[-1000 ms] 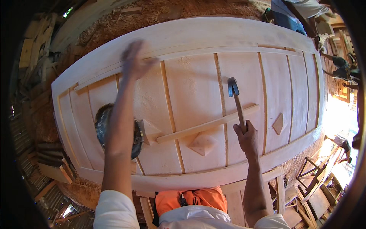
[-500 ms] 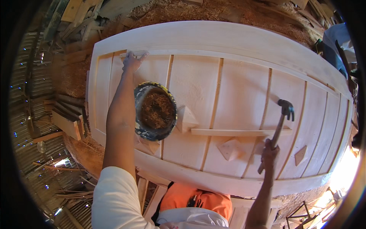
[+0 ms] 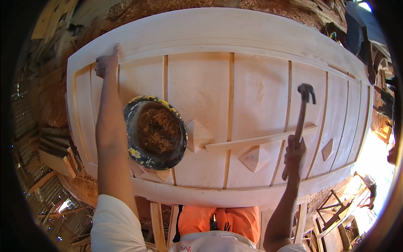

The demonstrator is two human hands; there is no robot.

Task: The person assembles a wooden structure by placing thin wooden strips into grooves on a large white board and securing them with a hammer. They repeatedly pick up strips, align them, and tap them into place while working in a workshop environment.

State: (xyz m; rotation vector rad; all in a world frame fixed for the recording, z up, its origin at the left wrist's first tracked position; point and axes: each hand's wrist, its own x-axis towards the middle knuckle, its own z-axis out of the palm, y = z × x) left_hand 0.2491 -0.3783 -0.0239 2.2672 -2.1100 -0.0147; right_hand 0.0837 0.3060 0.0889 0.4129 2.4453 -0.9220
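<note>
Right hand (image 3: pixel 294 156), 4 o'clock: grip wrapped around dark-headed, brown-handled claw hammer (image 3: pixel 301 119). Left hand (image 3: pixel 107 65), 10 o'clock, over pale wooden panel (image 3: pixel 199 88); grip: cannot tell.

White short sleeves (image 3: pixel 115 222), bright orange bottoms (image 3: pixel 242 220)

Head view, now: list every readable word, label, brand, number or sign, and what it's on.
Nothing legible.
White shirt: small reddish print at the chest, too small to read.
Hammer, paint-spattered bowl, wooden panel: no text visible.
</note>
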